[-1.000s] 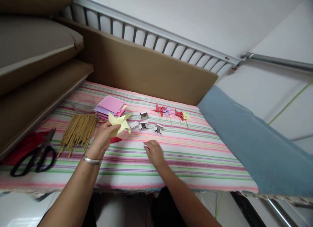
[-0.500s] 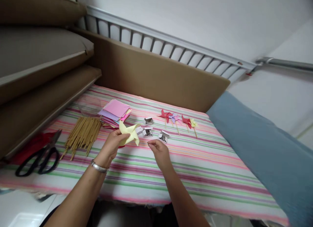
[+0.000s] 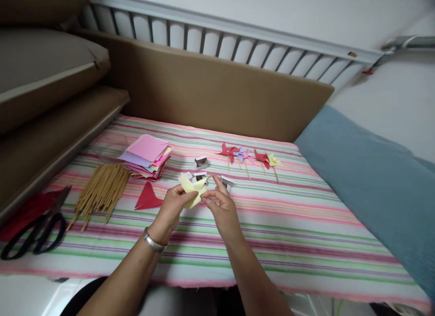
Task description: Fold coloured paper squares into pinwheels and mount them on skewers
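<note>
The left hand [image 3: 170, 209] is closed in a pinch, thumb over fingers, on the lower left of a yellow paper pinwheel [image 3: 190, 185], held above the striped cloth [image 3: 288, 243]. The right hand [image 3: 223, 212] is partly curled, fingertips at the pinwheel's right edge; whether it grips paper or a small part cannot be told.

Status: the yellow blades appear folded; no stick is visible on this piece, so mounting seems outstanding. Beyond the hands, five pinwheels [image 3: 228, 152] on sticks lie in a row and appear complete. Apparently unused stock: a paper stack [image 3: 148, 147] and a bundle of sticks [image 3: 102, 189]. A red paper piece [image 3: 148, 197] lies left of the hands.

Obscured: one small box [image 3: 226, 182] is partly behind the right hand; box contents are indistinct. The red material [image 3: 27, 211] by the scissors [image 3: 41, 232] cannot be identified.
</note>
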A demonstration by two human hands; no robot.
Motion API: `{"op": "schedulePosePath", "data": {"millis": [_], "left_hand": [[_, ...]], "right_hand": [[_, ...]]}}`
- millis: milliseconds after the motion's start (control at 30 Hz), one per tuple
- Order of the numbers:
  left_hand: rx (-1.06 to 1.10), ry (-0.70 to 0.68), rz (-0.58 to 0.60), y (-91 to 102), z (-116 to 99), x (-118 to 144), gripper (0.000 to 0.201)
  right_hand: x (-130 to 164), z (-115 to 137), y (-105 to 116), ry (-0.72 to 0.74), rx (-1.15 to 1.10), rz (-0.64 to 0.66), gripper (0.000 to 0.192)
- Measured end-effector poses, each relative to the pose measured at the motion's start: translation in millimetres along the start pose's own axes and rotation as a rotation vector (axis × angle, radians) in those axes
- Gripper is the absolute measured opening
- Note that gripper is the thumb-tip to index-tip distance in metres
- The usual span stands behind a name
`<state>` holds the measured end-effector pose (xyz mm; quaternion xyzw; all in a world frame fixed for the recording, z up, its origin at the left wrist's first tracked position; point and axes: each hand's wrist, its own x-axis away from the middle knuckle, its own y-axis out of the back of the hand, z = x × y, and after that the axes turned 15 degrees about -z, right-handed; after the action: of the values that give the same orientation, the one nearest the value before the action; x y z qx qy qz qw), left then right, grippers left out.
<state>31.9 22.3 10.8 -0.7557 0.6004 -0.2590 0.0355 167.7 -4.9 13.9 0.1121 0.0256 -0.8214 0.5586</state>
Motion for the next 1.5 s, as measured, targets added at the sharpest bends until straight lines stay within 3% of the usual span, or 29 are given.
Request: {"op": "schedulePosePath", "data": {"millis": [167, 533, 1067, 1500], "left_hand": [[-0.014, -0.017, 0.040, -7.0, 6.2, 5.3, 0.027], [-0.033, -0.026, 0.012, 2.8, 3.1, 6.7, 0.029], [-0.088, -0.061, 0.017, 3.6, 3.8, 5.8, 0.026], [-0.097, -0.029, 0.087, 7.3, 0.4, 6.4, 0.025]], "right_hand": [[-0.6, 1.7, 1.2, -0.015, -0.019, -0.004, 0.007], [-0.2, -4.0, -3.7, -0.089, 0.002, 0.045, 0.007], [1.8, -0.7, -3.2, -0.033, 0.028, 0.044, 0.006], [-1.4, -3.2, -1.7, -0.146, 0.025, 0.028, 0.009]]}}
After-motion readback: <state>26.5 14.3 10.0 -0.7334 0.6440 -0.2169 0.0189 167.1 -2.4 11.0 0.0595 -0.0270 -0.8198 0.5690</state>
